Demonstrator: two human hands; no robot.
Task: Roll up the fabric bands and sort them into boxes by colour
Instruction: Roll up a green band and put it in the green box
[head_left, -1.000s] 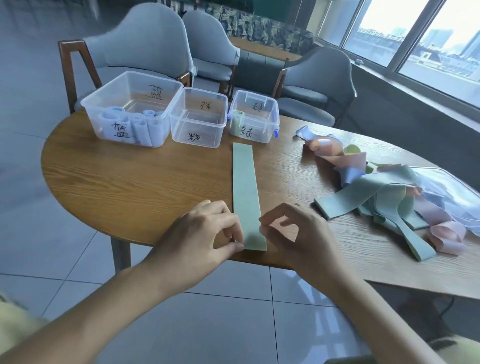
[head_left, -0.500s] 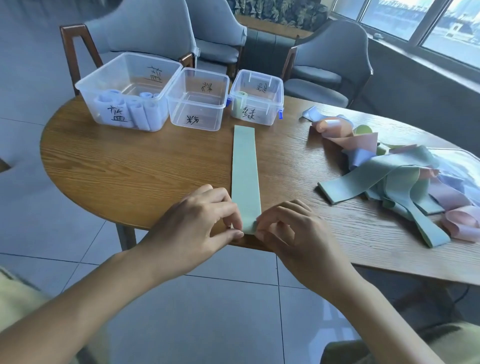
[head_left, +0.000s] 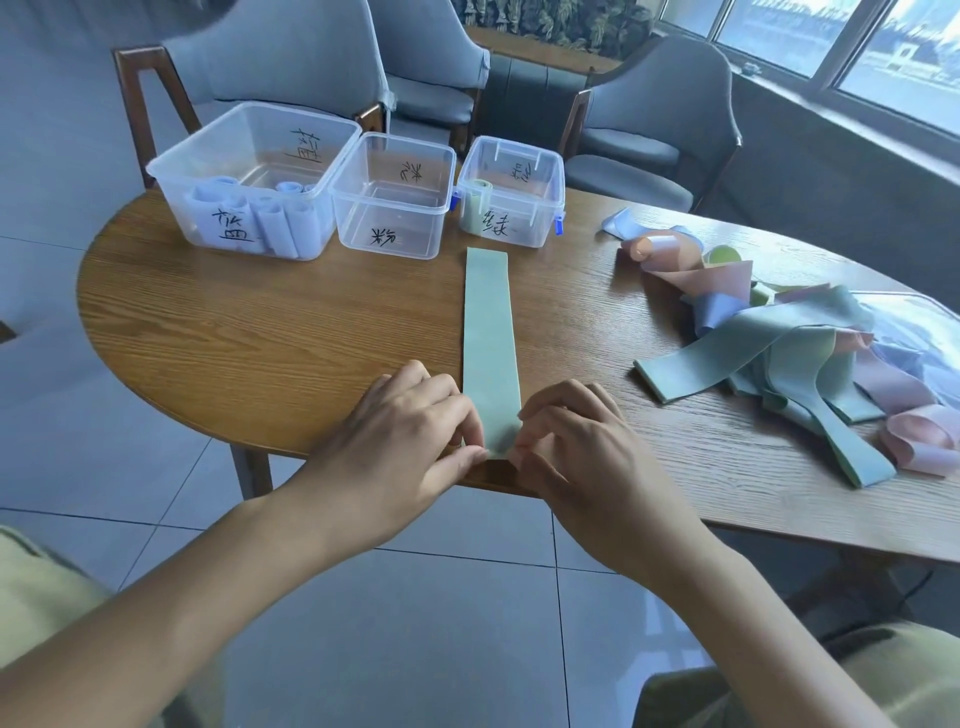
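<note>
Closest to the camera, the left hand (head_left: 410, 431) and the right hand (head_left: 576, 447) met at the near edge of the round wooden bench (head_left: 270, 332). Both had their fingers curled, and each pinched one near corner of a green fabric band (head_left: 491, 343), the left hand at the left corner, the right hand at the right. The band lay flat on the bench, running straight away from the person, its far end stopping just short of the boxes.

To the right, apart from the flat band, a loose heap of bands (head_left: 789, 353) in green, pink and blue sprawled across the bench, some strips looped or curled, one green strip reaching toward the near edge. A sheet of clear plastic (head_left: 919, 332) lay at the heap's far right.

Farther back, three clear plastic boxes stood in a row, each marked with handwritten characters. The large box (head_left: 249, 176) on the left held several rolled blue bands (head_left: 283, 223). The middle box (head_left: 395, 195), touching it, showed no rolls. The small box (head_left: 511, 189) on the right, with blue clips, held one rolled green band (head_left: 475, 200) standing against its left wall.

Beyond the bench stood grey upholstered chairs (head_left: 660, 119), and a window (head_left: 857, 36) ran along the upper right.
</note>
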